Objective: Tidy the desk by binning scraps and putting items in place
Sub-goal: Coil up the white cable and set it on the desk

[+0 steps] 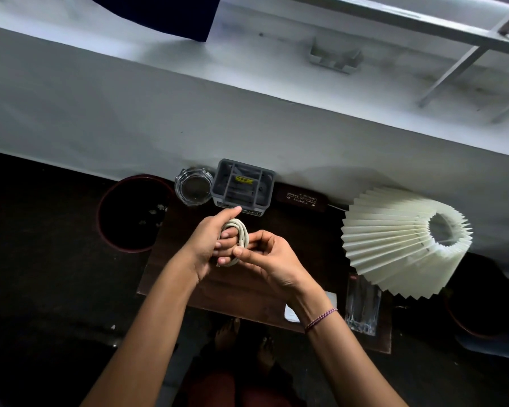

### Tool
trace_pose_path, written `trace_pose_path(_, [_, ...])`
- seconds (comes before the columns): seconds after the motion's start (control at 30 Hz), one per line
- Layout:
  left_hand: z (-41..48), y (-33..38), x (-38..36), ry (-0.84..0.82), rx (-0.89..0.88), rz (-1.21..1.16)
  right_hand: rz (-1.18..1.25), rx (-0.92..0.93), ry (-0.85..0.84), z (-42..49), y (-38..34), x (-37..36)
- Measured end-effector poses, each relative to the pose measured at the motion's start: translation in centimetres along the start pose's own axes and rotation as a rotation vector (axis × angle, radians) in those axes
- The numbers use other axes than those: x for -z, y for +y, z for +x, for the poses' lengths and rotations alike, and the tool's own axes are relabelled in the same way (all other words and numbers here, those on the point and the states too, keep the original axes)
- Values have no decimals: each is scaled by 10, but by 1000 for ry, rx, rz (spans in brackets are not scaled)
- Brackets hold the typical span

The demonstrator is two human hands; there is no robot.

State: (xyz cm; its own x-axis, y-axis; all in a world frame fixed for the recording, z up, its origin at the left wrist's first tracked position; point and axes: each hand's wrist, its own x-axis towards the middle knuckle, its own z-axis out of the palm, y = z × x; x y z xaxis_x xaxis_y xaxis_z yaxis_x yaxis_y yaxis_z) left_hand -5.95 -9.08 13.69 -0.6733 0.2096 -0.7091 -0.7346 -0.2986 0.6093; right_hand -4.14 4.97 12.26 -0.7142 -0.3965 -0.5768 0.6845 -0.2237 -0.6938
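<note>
Above the dark bench (279,301), coiled pale cable (238,234) looped around left hand (210,245) fingers, grip closed on coil; right hand (269,255) pinching loose end, probably tucking it. Just beyond, grey organiser (243,183), likely destination; bin (133,214) to left.

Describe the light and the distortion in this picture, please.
Head view: the wall is brightly lit, the floor and bin very dark; wide-angle lens bends the wall line; hands and cable stay sharp; lamp shade throws a soft shadow.
</note>
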Motion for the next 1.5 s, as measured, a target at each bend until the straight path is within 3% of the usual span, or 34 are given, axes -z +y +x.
trace_pose_path(0.13, [5,-6,-10,275,-85,143,-126,47,109,0,6,-7])
trace_pose_path(0.23, [10,-10,-11,551,-264,338,-333,88,240,-1,8,-13])
trace_pose_path(0.33, [9,-15,-11,639,-373,392,-299,146,290,-2,5,-17])
trace_pose_path(0.57, [1,-31,-26,601,-460,494,-693,325,547,0,11,-25])
trace_pose_path(0.87, [-2,-38,-27,786,-511,535,-1104,378,493,1,16,-33])
trace_pose_path(1.17, [8,-42,-29,738,-491,477,-1005,414,549,-1,11,-38])
trace_pose_path(1.37, [4,-47,-30,725,-449,394,-966,331,427,0,12,-32])
trace_pose_path(1.5, [2,-45,-34,681,-430,231,-1091,405,480,0,10,-25])
